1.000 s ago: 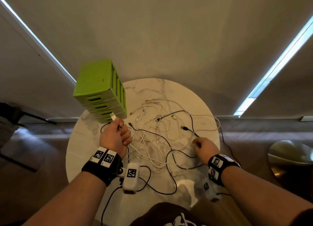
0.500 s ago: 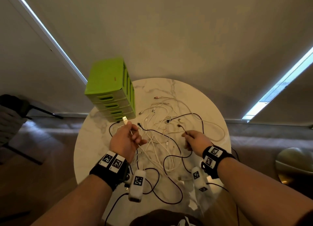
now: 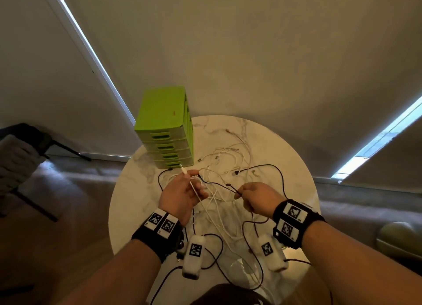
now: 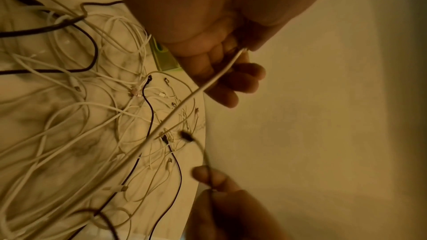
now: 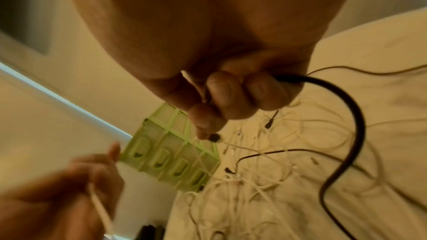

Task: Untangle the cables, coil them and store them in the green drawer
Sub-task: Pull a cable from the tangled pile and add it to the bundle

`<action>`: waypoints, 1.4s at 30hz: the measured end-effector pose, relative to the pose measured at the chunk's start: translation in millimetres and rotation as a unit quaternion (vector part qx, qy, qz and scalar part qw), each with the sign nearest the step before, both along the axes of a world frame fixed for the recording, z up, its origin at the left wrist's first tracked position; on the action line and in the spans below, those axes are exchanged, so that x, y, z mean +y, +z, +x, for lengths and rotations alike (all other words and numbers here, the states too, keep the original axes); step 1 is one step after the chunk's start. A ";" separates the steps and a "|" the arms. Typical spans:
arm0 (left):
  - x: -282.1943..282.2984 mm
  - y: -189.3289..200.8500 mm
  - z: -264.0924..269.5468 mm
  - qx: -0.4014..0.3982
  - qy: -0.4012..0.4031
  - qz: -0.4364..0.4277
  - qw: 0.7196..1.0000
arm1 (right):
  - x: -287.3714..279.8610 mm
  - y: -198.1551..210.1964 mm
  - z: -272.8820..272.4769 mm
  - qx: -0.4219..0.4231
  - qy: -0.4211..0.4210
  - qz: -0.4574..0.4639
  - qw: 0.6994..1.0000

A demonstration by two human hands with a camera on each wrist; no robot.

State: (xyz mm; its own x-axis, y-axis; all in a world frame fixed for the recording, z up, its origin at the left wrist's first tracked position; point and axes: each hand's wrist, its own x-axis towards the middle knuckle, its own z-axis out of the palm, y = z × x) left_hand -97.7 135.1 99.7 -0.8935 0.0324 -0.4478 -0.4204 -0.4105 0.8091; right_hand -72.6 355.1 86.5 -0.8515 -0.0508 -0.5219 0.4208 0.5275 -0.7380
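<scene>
Hands (image 3: pixel 182 195) (image 3: pixel 255 199) hold cables (image 3: pixel 219 190) above the table (image 3: pixel 137 190) centre.

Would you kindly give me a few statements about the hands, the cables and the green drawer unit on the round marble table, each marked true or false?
1. The left hand holds a thin white cable. True.
2. The right hand is empty, fingers spread. False: it pinches a thin black cable.
3. The green plastic drawer unit stands on the round white marble table with all visible drawers closed. True.
4. Every cable is already coiled. False: the white and black cable tangle lies loose on the table.
5. The drawer unit sits right of the tangle. False: it is on the left.
</scene>
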 end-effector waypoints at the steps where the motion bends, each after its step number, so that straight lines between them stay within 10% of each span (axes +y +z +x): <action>1: -1.7 -0.5 0.9 0.002 -0.004 -0.003 1.000 | -2.5 5.9 2.0 0.017 -0.039 -0.053 0.998; 9: -1.7 5.1 -0.5 0.020 -0.080 0.002 0.997 | -37.4 48.2 -2.2 0.184 -0.058 -0.190 0.963; 23: -3.6 15.3 2.7 0.108 -0.138 -0.020 0.984 | -51.7 35.7 5.7 0.189 0.009 -0.074 0.979; 30: -7.4 7.0 -2.0 0.172 -0.182 -0.153 0.956 | -54.2 49.9 -1.2 0.326 -0.080 -0.031 0.941; 36: -5.4 13.1 1.5 0.229 -0.275 -0.257 0.898 | -55.6 53.2 -12.9 0.250 -0.057 -0.087 0.963; 42: -8.3 16.5 2.6 0.201 -0.256 -0.201 0.924 | -57.5 51.9 -14.6 0.247 -0.081 -0.137 0.956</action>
